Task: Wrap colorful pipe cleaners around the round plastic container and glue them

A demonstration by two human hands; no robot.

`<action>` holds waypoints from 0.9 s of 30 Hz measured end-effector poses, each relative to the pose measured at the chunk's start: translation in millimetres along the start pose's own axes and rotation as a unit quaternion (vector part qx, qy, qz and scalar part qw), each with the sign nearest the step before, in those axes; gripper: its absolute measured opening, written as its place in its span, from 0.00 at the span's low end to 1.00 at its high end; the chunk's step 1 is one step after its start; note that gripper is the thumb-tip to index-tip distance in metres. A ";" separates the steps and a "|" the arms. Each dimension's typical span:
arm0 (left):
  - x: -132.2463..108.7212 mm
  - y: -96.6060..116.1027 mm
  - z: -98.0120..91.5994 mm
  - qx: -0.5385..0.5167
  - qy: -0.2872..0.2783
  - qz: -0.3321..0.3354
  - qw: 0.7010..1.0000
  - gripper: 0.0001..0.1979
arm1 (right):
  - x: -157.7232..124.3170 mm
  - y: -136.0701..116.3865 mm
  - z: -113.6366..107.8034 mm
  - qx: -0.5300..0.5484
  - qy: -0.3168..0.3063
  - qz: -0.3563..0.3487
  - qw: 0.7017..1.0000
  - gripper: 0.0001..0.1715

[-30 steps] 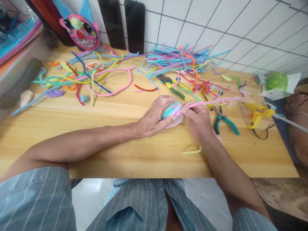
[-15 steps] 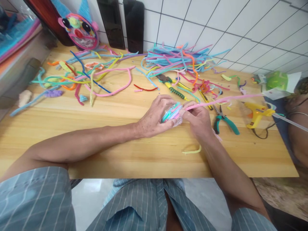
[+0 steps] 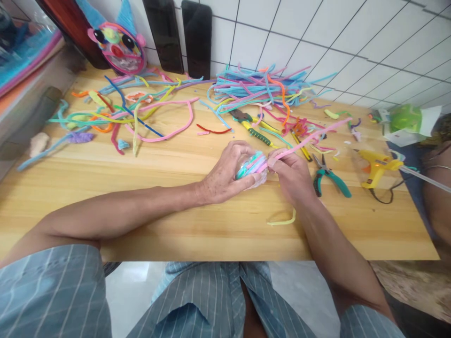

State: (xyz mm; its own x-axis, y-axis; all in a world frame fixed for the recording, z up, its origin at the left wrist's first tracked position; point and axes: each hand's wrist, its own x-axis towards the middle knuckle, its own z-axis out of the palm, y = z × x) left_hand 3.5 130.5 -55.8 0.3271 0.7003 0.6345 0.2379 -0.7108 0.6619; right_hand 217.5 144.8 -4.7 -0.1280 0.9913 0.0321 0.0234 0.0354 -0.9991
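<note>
My left hand is closed around a small clear plastic piece covered with stripes of teal, pink and lilac pipe cleaner; its lower part is hidden by my fingers. My right hand pinches a long pink pipe cleaner close to the right side of that piece. The free end of the pink strand points up and right over the table. Just right of my right hand lie teal-handled pliers. A short pale yellow pipe cleaner rests below my hands.
A big heap of pipe cleaners lies by the tiled wall, with green-and-yellow pliers before it. More strands spread left, below a decorated face figure. A yellow glue gun sits right, near another person's arm.
The pink pipe cleaner's free end has drawn in to the left and tilted higher, so less of it sticks out. Both hands stay in nearly the same place.
</note>
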 end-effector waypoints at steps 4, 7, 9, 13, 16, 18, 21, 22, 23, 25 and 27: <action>0.5 -0.7 0.0 0.016 -0.012 -0.002 1.000 0.29 | -1.4 2.4 0.5 -0.006 0.010 -0.012 1.000 0.14; 1.2 -0.7 -0.2 0.023 -0.020 -0.003 1.000 0.27 | -2.0 3.9 1.0 -0.017 0.009 -0.020 1.000 0.15; 1.1 -0.3 -0.5 0.024 -0.019 -0.001 1.000 0.26 | -2.2 5.0 1.5 -0.022 0.006 -0.026 0.999 0.15; 0.2 1.0 -0.7 0.022 -0.015 0.003 1.000 0.26 | -2.5 8.8 2.0 -0.020 0.012 -0.044 0.999 0.14; 0.2 1.8 0.2 0.019 -0.008 -0.004 1.000 0.27 | -2.6 14.1 0.5 -0.022 0.030 -0.050 0.998 0.13; 0.3 1.3 1.6 0.014 -0.001 -0.007 1.000 0.28 | -2.6 17.8 -0.3 -0.022 0.042 -0.041 0.998 0.13; 0.0 -1.0 4.2 0.002 0.007 -0.005 1.000 0.28 | -2.7 20.9 0.5 -0.002 0.037 -0.018 0.999 0.17; -0.1 -2.0 5.1 -0.004 0.009 -0.005 1.000 0.28 | -2.8 21.0 1.3 0.006 0.030 -0.011 0.999 0.17; -0.1 -2.9 5.8 -0.013 0.012 -0.006 1.000 0.27 | -3.0 20.5 2.2 0.013 0.024 -0.008 1.000 0.18; 0.6 -3.7 6.4 -0.037 0.014 -0.015 0.999 0.27 | -3.7 18.7 4.2 0.018 0.018 -0.008 1.000 0.17; 2.5 -2.7 5.6 -0.064 0.008 -0.042 0.997 0.27 | -4.7 16.2 5.9 0.008 0.017 -0.012 1.000 0.17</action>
State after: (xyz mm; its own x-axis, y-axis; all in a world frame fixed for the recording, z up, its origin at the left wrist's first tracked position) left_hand 8.8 133.8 -58.3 0.2963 0.7591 0.5796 0.1450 -0.6356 0.7583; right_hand 212.6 140.0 -21.3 -0.0940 0.9939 0.0574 0.0057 0.0582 -0.9983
